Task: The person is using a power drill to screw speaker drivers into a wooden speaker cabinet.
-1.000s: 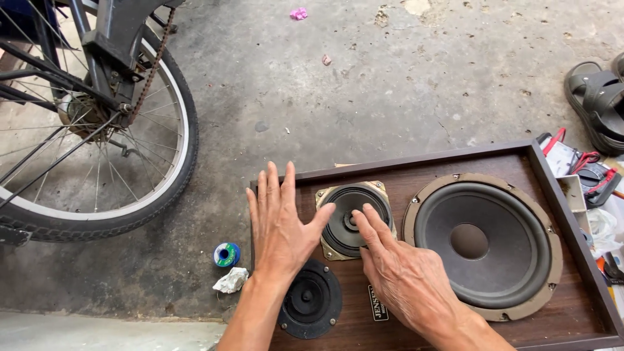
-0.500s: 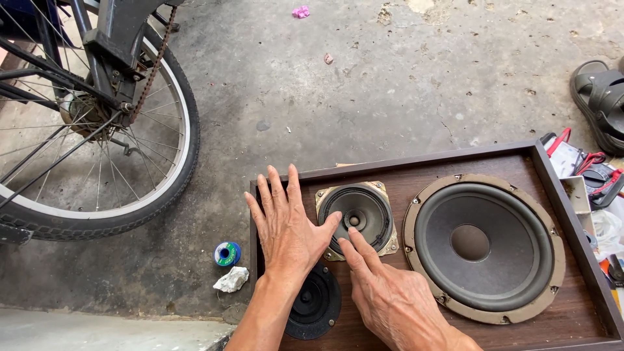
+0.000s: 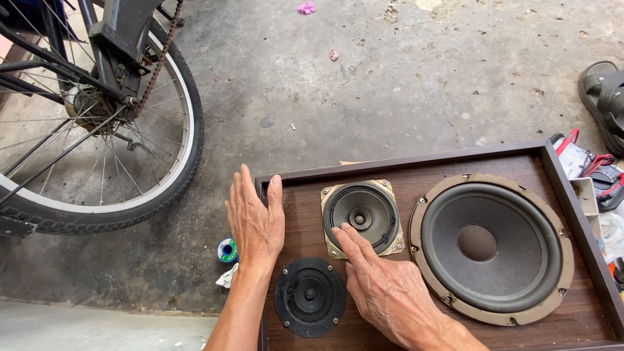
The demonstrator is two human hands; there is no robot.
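Three speakers are set in a brown wooden panel [image 3: 305,195] laid flat on a concrete floor [image 3: 364,91]: a large woofer [image 3: 491,247] at right, a square-framed midrange [image 3: 361,217] at centre, a small black tweeter [image 3: 309,296] at lower left. The left hand [image 3: 255,220] is laid flat, fingers together and extended, on the panel's left edge, nothing gripped. The right hand [image 3: 383,286] is rested palm down on the panel between tweeter and woofer, fingers loosely together, fingertips touching the midrange's lower frame, nothing pinched. A bicycle wheel [image 3: 97,136] is stood at upper left. A solder spool [image 3: 227,250] and a crumpled rag [image 3: 227,277] are seen on the floor beside the left wrist. A sandal [image 3: 601,97] is noted at upper right
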